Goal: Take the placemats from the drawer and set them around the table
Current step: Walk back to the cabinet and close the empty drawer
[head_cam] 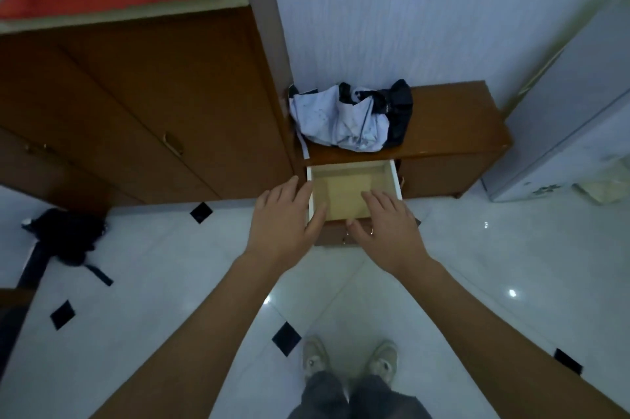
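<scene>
drawer [354,176] pulled open below and ahead of both hands, left hand [286,224] flat over its left rim, right hand [385,227] spread above its front edge, fingers straight and holding nothing; tan placemats [344,193] apparently flat inside, right hand nearer.

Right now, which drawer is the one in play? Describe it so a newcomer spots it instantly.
Find the low brown wooden cabinet against the pale wall, with a crumpled folded umbrella on top. The drawer sits just beneath that umbrella, pulled out toward the person, with the left hand and right hand over its front. It alone is open, showing white sides and a pale bottom.
</scene>
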`<control>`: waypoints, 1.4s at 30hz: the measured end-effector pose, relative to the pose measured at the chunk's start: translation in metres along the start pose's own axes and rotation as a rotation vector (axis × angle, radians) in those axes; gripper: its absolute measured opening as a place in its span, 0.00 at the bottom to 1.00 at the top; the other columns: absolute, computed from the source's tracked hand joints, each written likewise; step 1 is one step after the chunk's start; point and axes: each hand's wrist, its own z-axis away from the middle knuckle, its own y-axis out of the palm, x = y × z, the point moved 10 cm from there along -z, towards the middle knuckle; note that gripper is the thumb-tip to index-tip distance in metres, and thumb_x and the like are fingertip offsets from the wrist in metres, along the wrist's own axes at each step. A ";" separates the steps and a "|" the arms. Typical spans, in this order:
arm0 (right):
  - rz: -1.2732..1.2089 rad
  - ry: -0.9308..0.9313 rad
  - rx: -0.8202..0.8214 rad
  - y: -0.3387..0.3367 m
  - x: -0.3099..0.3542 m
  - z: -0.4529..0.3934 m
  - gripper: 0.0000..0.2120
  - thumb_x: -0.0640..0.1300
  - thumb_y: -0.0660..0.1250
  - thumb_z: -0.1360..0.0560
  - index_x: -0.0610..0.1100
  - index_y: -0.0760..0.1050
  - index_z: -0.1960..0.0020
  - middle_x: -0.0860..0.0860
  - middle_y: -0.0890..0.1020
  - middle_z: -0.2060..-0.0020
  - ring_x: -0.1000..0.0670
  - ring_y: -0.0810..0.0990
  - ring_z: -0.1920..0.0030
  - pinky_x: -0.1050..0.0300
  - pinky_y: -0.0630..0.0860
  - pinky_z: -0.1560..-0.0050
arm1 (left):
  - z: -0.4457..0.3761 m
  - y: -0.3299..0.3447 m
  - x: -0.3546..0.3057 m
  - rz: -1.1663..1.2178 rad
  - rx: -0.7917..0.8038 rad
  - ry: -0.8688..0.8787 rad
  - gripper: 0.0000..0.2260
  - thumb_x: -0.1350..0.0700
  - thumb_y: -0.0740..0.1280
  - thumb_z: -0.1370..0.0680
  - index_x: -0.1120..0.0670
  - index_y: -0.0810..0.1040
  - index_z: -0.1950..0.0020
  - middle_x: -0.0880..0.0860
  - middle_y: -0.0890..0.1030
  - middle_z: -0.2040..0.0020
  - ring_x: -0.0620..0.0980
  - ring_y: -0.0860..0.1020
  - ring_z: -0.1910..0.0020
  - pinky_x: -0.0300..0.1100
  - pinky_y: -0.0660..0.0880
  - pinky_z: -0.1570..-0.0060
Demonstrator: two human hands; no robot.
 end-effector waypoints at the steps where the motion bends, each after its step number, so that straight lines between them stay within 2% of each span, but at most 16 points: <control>1: 0.002 0.003 0.012 0.006 -0.001 -0.003 0.35 0.65 0.51 0.25 0.46 0.63 0.25 0.47 0.66 0.26 0.45 0.61 0.26 0.43 0.58 0.26 | 0.001 0.006 0.004 -0.004 0.013 -0.003 0.34 0.36 0.43 0.23 0.52 0.67 0.25 0.57 0.67 0.25 0.57 0.68 0.29 0.53 0.61 0.31; 3: 0.008 0.010 0.021 0.015 -0.002 -0.008 0.35 0.64 0.52 0.25 0.46 0.62 0.24 0.48 0.66 0.26 0.45 0.61 0.25 0.43 0.58 0.26 | 0.001 0.018 0.015 0.004 0.034 -0.012 0.34 0.36 0.42 0.23 0.51 0.64 0.24 0.56 0.66 0.24 0.56 0.66 0.28 0.52 0.60 0.30; 11: -0.005 0.099 -0.021 0.044 -0.025 -0.011 0.30 0.60 0.58 0.21 0.44 0.63 0.26 0.46 0.68 0.28 0.44 0.63 0.27 0.40 0.62 0.29 | -0.016 0.085 0.041 0.109 0.085 -0.006 0.25 0.41 0.53 0.18 0.51 0.64 0.24 0.54 0.65 0.24 0.55 0.64 0.27 0.51 0.60 0.31; 17: -0.001 0.107 0.001 0.097 -0.046 -0.029 0.30 0.61 0.57 0.21 0.45 0.63 0.25 0.48 0.67 0.27 0.45 0.62 0.27 0.41 0.61 0.28 | -0.025 0.140 0.049 0.162 0.077 -0.015 0.25 0.41 0.51 0.18 0.50 0.62 0.24 0.53 0.65 0.24 0.54 0.64 0.27 0.51 0.61 0.30; 21: -0.016 0.082 0.006 0.151 -0.068 -0.051 0.34 0.65 0.52 0.24 0.46 0.63 0.25 0.48 0.68 0.27 0.46 0.63 0.27 0.41 0.63 0.29 | -0.038 0.195 0.063 0.126 0.066 -0.026 0.26 0.40 0.50 0.18 0.50 0.61 0.23 0.53 0.65 0.24 0.53 0.63 0.26 0.51 0.60 0.29; 27: -0.029 0.095 -0.047 0.228 -0.131 -0.077 0.29 0.59 0.59 0.21 0.44 0.64 0.26 0.46 0.68 0.28 0.44 0.63 0.27 0.41 0.61 0.28 | -0.064 0.293 0.071 0.125 0.050 -0.044 0.25 0.40 0.51 0.18 0.49 0.63 0.24 0.53 0.66 0.24 0.53 0.64 0.27 0.51 0.61 0.30; 32: -0.009 0.094 -0.082 0.280 -0.180 -0.107 0.32 0.61 0.55 0.23 0.44 0.64 0.26 0.46 0.67 0.27 0.44 0.62 0.27 0.41 0.60 0.28 | -0.100 0.359 0.057 0.098 -0.005 0.027 0.25 0.41 0.53 0.18 0.51 0.64 0.24 0.54 0.66 0.25 0.54 0.64 0.27 0.50 0.59 0.31; 36: 0.084 0.054 -0.140 0.315 -0.209 -0.140 0.29 0.59 0.57 0.21 0.47 0.61 0.24 0.49 0.63 0.25 0.47 0.57 0.24 0.42 0.50 0.24 | -0.133 0.413 0.051 0.009 -0.034 0.103 0.25 0.40 0.52 0.18 0.50 0.62 0.24 0.53 0.65 0.24 0.54 0.64 0.27 0.50 0.58 0.30; 39: 0.160 0.045 -0.192 0.338 -0.231 -0.164 0.29 0.61 0.55 0.21 0.49 0.62 0.25 0.50 0.67 0.27 0.48 0.59 0.25 0.42 0.47 0.24 | -0.158 0.448 0.057 -0.029 -0.098 0.118 0.26 0.40 0.53 0.19 0.50 0.62 0.24 0.54 0.65 0.24 0.54 0.64 0.27 0.49 0.59 0.30; 42: 0.216 0.017 -0.294 0.353 -0.248 -0.173 0.27 0.64 0.51 0.22 0.49 0.72 0.33 0.50 0.77 0.37 0.48 0.68 0.32 0.43 0.50 0.24 | -0.176 0.480 0.055 -0.028 -0.136 0.144 0.26 0.39 0.52 0.19 0.50 0.64 0.25 0.53 0.66 0.25 0.54 0.65 0.27 0.49 0.60 0.30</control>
